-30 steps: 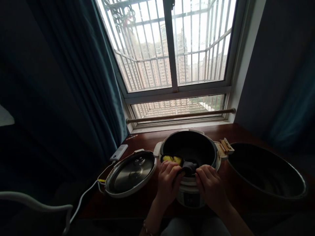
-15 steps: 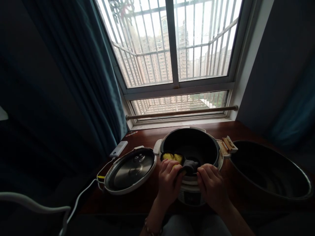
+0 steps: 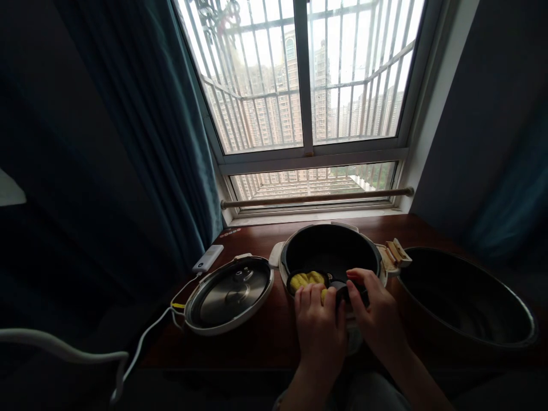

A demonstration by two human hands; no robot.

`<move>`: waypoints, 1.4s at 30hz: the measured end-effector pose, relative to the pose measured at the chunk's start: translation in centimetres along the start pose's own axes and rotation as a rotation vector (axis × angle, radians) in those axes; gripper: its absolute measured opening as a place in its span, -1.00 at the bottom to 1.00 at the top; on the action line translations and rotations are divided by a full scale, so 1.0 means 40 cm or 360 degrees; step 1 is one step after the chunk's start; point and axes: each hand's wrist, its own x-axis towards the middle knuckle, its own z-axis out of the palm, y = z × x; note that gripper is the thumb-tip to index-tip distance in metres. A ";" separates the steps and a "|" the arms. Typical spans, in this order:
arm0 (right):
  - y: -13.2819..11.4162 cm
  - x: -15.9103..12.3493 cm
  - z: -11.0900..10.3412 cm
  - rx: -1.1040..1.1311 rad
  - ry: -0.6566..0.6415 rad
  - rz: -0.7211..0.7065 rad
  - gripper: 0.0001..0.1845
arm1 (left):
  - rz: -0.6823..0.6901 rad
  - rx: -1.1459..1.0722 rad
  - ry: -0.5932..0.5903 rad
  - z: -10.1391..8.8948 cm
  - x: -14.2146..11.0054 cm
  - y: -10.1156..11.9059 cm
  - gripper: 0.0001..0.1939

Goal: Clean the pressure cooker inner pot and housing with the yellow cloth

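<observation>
An open electric pressure cooker stands on the dark wooden sill in front of me. My left hand and my right hand are both closed on a small dark dish at the cooker's near rim. Yellow corn pieces lie in the dish's left half. My left fingers curl over the dish's near edge beside the corn. My right thumb and fingers pinch its right side. The lower front of the cooker is hidden behind my hands.
The cooker's lid lies upturned on the sill to the left, with a white power bank and white cable beyond it. A large dark basin sits to the right. A window, a rod and dark curtains stand behind.
Both hands have shifted right and closer together on the dish. The dish now sits lower at the cooker's rim, with more of the corn showing. The camera tilted slightly.
</observation>
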 end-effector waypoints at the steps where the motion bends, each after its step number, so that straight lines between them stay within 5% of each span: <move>1: -0.013 0.017 -0.003 0.0013 -0.0085 0.0024 -0.75 | 0.0032 -0.0012 0.0005 0.004 -0.008 0.016 -0.73; 5: -0.062 0.081 -0.009 -0.0074 -0.0625 0.0017 -0.60 | 0.0156 -0.0392 0.0043 -0.012 -0.044 0.041 -0.55; 10: -0.094 0.101 0.006 -0.0531 -0.1201 -0.0096 -0.45 | -0.0226 -0.0944 0.0318 -0.063 -0.049 -0.051 -0.77; 13: -0.099 0.082 0.026 -0.0840 -0.1247 -0.0156 -0.41 | -0.0284 -0.0834 0.0426 -0.061 -0.021 -0.114 -0.77; 19: -0.064 0.063 0.019 -0.0805 -0.1181 -0.0407 -0.62 | 0.0257 -0.0495 -0.0084 -0.010 0.002 -0.138 -0.66; 26: 0.007 0.107 -0.055 -0.0811 -0.1408 -0.0600 -0.61 | 0.0367 -0.0389 -0.0150 -0.006 -0.006 -0.139 -0.63; 35: 0.133 0.245 -0.087 -0.0846 -0.1859 -0.0599 -0.68 | 0.0399 -0.0479 -0.0072 0.000 -0.005 -0.144 -0.79; 42: 0.249 0.399 0.009 -0.1037 -0.2065 -0.0837 -0.81 | 0.0410 -0.0466 -0.0056 -0.002 0.001 -0.145 -0.80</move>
